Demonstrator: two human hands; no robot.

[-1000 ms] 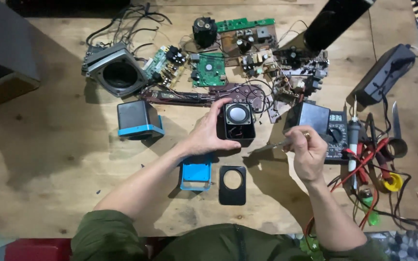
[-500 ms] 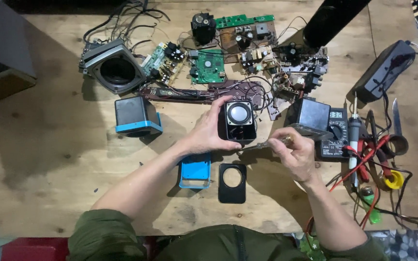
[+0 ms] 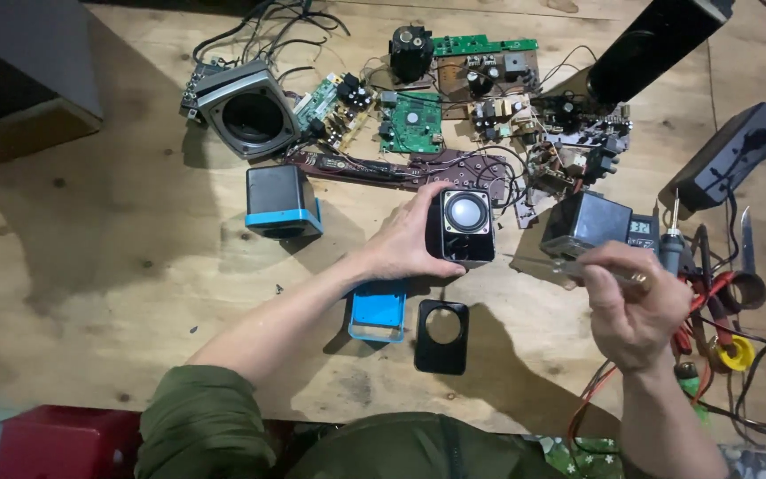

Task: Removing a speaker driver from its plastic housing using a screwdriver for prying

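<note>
Small black speaker (image 3: 463,226) upright at desk (image 3: 90,293) centre, driver cone facing up. Left hand (image 3: 405,241) wraps its left side, fingers curled on casing. Right hand (image 3: 627,306) pinches screwdriver (image 3: 569,268), tip pointing toward speaker. Blue cover (image 3: 377,312), black faceplate (image 3: 441,335) lie just below.

Bright overhead light, soft shadows, sharp focus.

left hand (image 3: 405,241): forearm stretched forward, fingers curled in a grasp | right hand (image 3: 624,306): raised, fingers pinched together
</note>
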